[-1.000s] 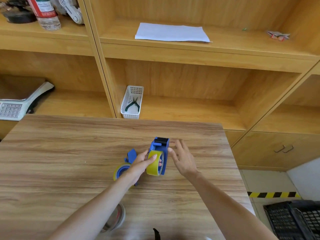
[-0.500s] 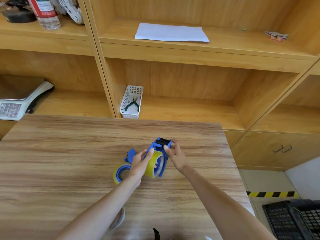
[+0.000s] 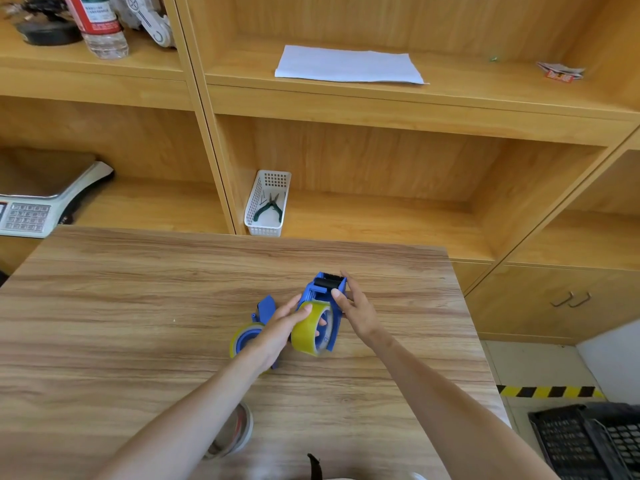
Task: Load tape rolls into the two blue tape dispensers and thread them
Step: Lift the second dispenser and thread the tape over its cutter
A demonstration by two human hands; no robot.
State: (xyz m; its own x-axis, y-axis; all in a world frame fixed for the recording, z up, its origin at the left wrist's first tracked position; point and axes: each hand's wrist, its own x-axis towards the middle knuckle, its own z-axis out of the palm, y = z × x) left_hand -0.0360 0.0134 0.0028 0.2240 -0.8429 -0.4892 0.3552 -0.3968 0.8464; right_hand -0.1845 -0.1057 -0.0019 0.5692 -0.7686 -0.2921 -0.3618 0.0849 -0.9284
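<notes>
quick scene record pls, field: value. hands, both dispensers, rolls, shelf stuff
surface: wooden table
left hand: fingers on the yellowish tape roll
right hand: gripping the head of the right blue dispenser
roll state: seated in that dispenser; threading cannot be told
left blue dispenser: on table, holds a roll, partly behind left hand
spare roll: near table edge, under left forearm
shelf: white basket with pliers, paper sheet, scale, bottle
</notes>
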